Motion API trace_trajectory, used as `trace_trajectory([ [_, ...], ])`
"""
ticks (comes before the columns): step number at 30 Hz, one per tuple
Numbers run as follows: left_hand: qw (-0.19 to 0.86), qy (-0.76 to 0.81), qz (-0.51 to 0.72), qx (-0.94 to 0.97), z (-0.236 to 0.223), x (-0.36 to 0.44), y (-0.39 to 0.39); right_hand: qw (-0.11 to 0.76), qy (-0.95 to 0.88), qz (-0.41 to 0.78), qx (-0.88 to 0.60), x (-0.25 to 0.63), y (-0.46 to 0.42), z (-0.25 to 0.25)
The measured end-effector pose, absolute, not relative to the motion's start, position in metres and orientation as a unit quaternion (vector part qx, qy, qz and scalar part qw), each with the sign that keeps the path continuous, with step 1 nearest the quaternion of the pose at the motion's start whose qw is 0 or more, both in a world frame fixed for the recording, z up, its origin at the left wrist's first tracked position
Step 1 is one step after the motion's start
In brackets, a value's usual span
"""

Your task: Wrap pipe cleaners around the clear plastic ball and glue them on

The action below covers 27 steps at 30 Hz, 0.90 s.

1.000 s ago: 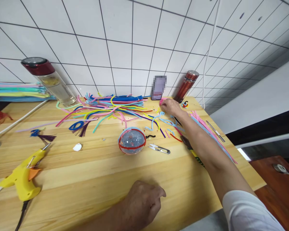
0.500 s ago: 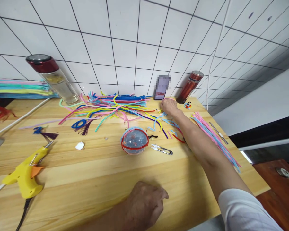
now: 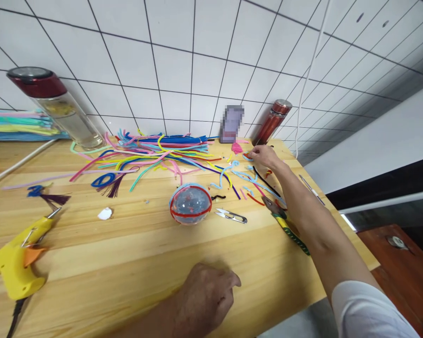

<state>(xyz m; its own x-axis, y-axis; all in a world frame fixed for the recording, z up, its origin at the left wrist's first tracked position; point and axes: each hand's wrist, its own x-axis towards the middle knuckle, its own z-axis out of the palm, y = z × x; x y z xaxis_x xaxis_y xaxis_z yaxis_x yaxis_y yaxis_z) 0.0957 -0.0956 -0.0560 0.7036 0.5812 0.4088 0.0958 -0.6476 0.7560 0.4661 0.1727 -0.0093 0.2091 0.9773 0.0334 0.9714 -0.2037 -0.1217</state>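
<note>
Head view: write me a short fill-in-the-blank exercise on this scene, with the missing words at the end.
The glue gun has a ____ body.
The snips lie to the ____ of the clear ball, as the person sees it.
The flask beyond the right hand is ____.
The coil beside the dark purple tassel is ____.

Missing words: yellow; right; red; blue.

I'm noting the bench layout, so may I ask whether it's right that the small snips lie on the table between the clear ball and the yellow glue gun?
Not quite: the head view shows the small snips on the table between the clear ball and the pliers, not the yellow glue gun.
</note>
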Motion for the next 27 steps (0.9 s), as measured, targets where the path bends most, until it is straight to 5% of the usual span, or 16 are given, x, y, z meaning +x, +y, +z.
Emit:
trace_trajectory([
  [27, 0.379, 0.194, 0.291, 0.857, -0.055, 0.092, -0.093, 0.192, -0.610, 0.037, -0.768, 0.466, 0.153, 0.003],
])
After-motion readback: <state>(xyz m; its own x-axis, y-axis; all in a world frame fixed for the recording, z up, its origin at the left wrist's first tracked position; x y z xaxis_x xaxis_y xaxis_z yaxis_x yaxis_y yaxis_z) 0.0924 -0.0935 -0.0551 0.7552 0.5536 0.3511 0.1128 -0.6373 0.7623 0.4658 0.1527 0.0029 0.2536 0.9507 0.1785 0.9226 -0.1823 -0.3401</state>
